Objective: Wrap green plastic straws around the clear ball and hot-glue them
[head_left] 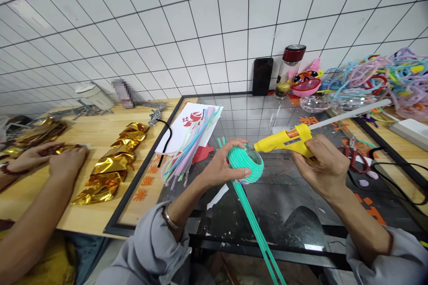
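Above the dark, glossy surface (310, 200), gripping a yellow glue gun (277, 141) in the right hand (323, 164), angled lengthwise from lower left to upper right with its white glue stick (349, 114). Holding a green coiled bowl (243, 164) in the left hand (219, 168), the nearer one, just left of the nozzle (257, 146); cannot tell whether touching.

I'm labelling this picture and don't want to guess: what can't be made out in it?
All in the head view:
Grip of the yellow glue gun: mostly hidden by the right hand.
Left side of the green coil-wrapped piece: covered by the left hand.
Lower ends of the green chenille stems: cut off by the bottom edge.
Object by the wall: blurred by pixelation.
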The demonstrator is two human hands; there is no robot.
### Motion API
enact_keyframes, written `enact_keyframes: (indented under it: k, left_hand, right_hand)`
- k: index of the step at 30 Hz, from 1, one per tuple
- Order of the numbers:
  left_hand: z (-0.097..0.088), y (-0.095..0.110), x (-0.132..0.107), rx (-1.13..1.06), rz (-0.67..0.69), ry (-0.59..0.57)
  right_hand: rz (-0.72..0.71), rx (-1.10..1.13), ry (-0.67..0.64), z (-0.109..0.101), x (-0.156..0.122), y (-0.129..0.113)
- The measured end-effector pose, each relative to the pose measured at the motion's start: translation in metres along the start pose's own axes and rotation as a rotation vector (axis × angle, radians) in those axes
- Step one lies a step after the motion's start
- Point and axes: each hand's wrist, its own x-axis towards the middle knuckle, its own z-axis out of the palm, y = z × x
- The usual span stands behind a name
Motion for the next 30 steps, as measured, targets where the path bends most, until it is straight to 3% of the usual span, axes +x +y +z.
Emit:
enact_keyframes:
  k: [14, 30]
  left_hand:
    - [0.0012, 0.0017, 0.0, -0.007, -0.011, -0.018]
    - [0.0004, 0.0005, 0.0003, 0.011, 0.013, -0.018]
  right_hand:
    - [-0.081, -0.156, 0.039, 0.0058, -0.0046, 0.0006]
    - [-0.07, -0.134, 0.012, 0.0012, -0.0015, 0.0005]
